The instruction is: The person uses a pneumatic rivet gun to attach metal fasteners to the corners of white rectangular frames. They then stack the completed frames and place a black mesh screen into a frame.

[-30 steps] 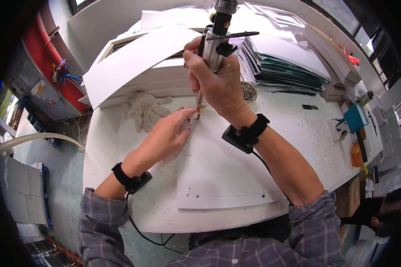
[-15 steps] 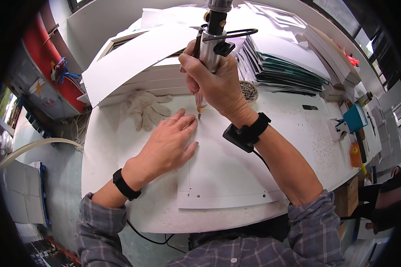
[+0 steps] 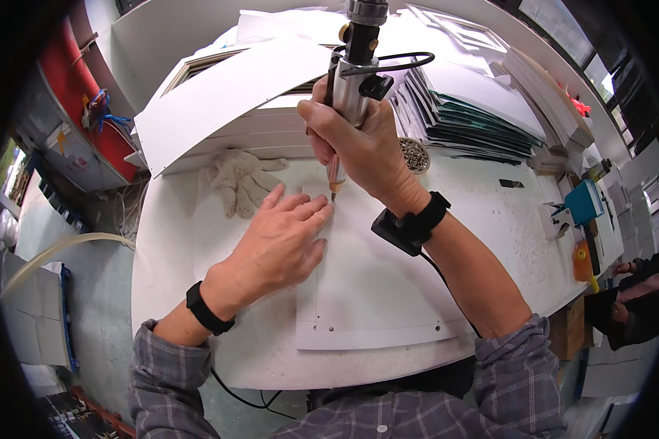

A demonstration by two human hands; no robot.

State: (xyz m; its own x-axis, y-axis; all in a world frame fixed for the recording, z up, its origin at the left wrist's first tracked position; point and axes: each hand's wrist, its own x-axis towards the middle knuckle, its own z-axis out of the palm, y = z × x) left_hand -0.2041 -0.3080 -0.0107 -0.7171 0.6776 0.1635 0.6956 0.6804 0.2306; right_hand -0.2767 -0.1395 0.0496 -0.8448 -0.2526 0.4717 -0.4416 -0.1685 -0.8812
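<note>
My right hand (image 3: pixel 362 150) is wrapped round an upright power screwdriver (image 3: pixel 351 106) with a silver barrel. Its bit points down at a white panel (image 3: pixel 381 293) and reaches the surface, or very close to it; a screw under the tip is too small to make out. Beside the bit, my left hand (image 3: pixel 274 245) lies palm down with fingers stretched out, fingertips almost at the tip and the hand over the panel's left edge. A few small screw heads or holes show along the panel's near edge.
A round tub of small screws (image 3: pixel 415 156) stands just beyond my right wrist. Left of it lies a white work glove (image 3: pixel 238 179). White boxed panels (image 3: pixel 263 121) line the back, and stacked sheets (image 3: pixel 476 110) rise at the back right. A teal tool (image 3: pixel 582 201) sits rightward.
My left fingertips have slid slightly toward the bit. The right hand keeps its grip on the screwdriver. The view has shifted a little, and a person at the far right has moved.
</note>
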